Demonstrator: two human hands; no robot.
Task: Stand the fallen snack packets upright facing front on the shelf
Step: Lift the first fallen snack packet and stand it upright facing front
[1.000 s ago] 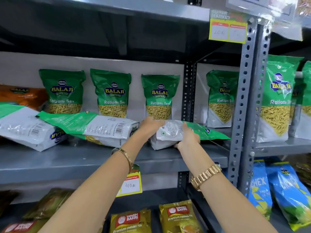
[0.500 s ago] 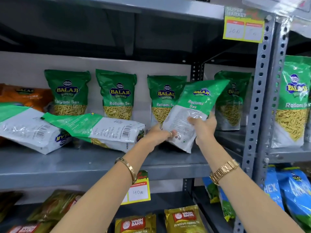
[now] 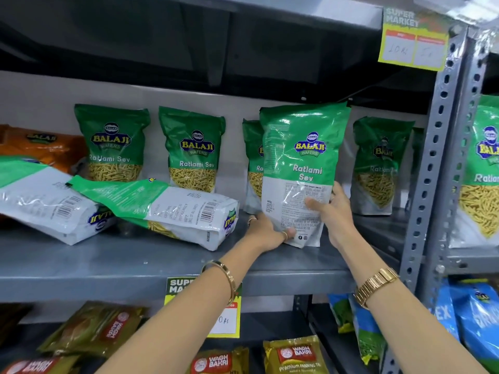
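The grey shelf (image 3: 162,260) carries upright packets at the back and two fallen packets (image 3: 172,209) lying at the left. The held packet (image 3: 299,171) stands near the front edge, almost upright. The left hand (image 3: 266,233) closes on its bottom corner, the right hand (image 3: 333,211) on its lower right side. The person should press the base flat and release slowly.

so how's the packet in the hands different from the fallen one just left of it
The held packet is upright, its base at the shelf; the fallen packet lies on its side. The held packet is gripped by the left hand and right hand; the fallen packet is untouched. The held packet's logo reads upright; the fallen packet shows barcodes. Both are green-and-white Balaji packets.
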